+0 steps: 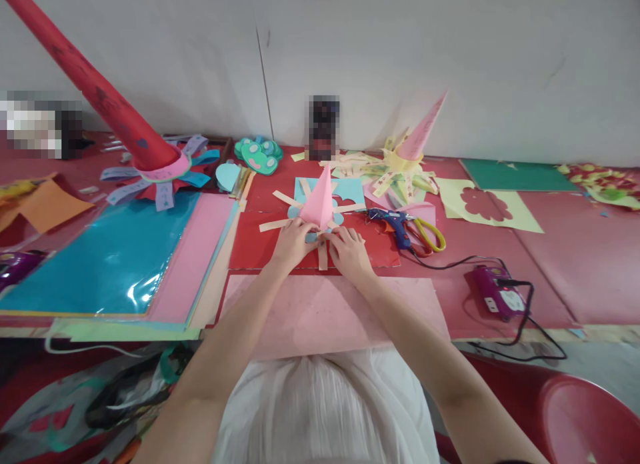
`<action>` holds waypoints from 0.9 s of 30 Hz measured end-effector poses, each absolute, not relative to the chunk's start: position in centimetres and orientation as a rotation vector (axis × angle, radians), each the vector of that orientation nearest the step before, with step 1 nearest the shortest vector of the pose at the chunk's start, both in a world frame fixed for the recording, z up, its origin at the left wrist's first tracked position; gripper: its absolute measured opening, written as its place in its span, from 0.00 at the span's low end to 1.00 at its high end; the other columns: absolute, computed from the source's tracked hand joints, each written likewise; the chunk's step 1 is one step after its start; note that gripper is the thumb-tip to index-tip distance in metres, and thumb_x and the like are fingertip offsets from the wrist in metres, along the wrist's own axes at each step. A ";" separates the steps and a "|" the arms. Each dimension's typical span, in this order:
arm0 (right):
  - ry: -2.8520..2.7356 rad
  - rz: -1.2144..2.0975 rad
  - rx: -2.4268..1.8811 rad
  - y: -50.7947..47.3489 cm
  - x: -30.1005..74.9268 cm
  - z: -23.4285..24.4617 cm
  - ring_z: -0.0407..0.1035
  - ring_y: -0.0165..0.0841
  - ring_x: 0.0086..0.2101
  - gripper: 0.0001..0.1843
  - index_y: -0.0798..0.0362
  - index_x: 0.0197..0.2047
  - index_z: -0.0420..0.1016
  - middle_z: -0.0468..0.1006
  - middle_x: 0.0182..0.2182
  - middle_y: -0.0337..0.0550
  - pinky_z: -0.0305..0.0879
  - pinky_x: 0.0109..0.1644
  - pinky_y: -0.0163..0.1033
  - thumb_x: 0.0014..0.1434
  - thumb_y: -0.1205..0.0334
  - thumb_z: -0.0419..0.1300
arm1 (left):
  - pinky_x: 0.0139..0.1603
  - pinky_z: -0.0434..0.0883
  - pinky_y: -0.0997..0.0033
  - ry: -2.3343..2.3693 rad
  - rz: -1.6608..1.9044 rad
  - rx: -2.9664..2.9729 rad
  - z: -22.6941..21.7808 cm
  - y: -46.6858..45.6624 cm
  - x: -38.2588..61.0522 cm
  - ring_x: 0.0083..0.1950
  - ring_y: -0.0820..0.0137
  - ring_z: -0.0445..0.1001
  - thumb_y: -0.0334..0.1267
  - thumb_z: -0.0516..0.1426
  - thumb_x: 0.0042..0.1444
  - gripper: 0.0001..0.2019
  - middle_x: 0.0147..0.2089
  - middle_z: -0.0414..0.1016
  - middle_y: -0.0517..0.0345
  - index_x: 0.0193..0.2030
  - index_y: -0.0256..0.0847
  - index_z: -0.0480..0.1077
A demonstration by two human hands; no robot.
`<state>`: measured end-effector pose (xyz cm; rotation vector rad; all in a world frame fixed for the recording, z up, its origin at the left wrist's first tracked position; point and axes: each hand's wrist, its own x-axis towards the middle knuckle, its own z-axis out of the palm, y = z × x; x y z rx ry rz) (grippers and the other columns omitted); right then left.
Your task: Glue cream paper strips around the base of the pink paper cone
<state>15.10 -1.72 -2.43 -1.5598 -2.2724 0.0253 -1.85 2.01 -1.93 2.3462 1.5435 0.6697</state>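
A pink paper cone (320,201) stands upright in front of me with cream paper strips (273,226) and light blue rounded pieces spreading from its base. My left hand (295,243) has its fingers closed at the near left of that base. From the right, my right hand (349,251) pinches at the near edge, close to a small blue piece (311,237) and a strip pointing toward me. Exactly what lies under the fingertips is partly hidden. Beneath the cone are a red sheet (255,251) and a light blue sheet (356,186) with a cut-out.
A blue glue gun (397,225) and yellow-handled scissors (431,234) lie to the right, with a cable leading to a purple power adapter (500,294). Finished-looking cones, one red (115,117), one pink (425,132), stand behind. Coloured sheets (110,264) are stacked left.
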 end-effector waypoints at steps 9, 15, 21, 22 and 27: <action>-1.817 0.430 -1.321 -1.0 17.1 -2.1 0.71 0.32 0.37 0.16 0.52 0.48 0.73 0.77 0.37 0.45 0.68 0.41 0.38 0.63 0.62 0.48 | 0.41 0.68 0.69 1.458 0.797 2.159 -1.2 2.0 -1.9 0.40 0.68 0.70 0.35 0.60 0.56 0.02 0.37 0.70 0.56 0.36 0.40 0.71; -1.603 0.560 -1.399 -0.7 18.3 -1.9 0.71 0.30 0.31 0.13 0.53 0.43 0.75 0.79 0.33 0.43 0.66 0.31 0.33 0.58 0.57 0.55 | 0.30 0.63 0.74 1.216 0.623 2.118 0.3 1.2 -1.9 0.31 0.74 0.67 0.33 0.60 0.54 0.03 0.31 0.69 0.61 0.31 0.41 0.70; -1.690 0.588 -1.343 -0.7 17.8 -2.5 0.71 0.30 0.29 0.13 0.53 0.40 0.76 0.79 0.31 0.43 0.66 0.32 0.34 0.58 0.56 0.54 | 0.27 0.59 0.73 1.186 0.377 2.172 0.5 0.7 -1.7 0.30 0.72 0.67 0.34 0.61 0.51 0.04 0.28 0.69 0.62 0.28 0.42 0.70; -1.724 0.577 -1.338 -0.8 17.7 -2.6 0.71 0.30 0.30 0.12 0.52 0.40 0.76 0.79 0.32 0.43 0.67 0.33 0.35 0.59 0.57 0.54 | 0.27 0.59 0.73 1.181 0.385 2.171 0.4 0.8 -1.7 0.30 0.72 0.68 0.34 0.61 0.51 0.04 0.28 0.69 0.62 0.28 0.42 0.70; -1.947 0.486 -1.336 -0.8 17.3 -2.8 0.69 0.30 0.31 0.10 0.51 0.40 0.78 0.75 0.32 0.43 0.67 0.37 0.36 0.59 0.61 0.56 | 0.31 0.64 0.72 1.146 0.439 2.199 0.1 1.1 -1.7 0.33 0.70 0.68 0.32 0.61 0.52 0.03 0.30 0.68 0.61 0.29 0.42 0.70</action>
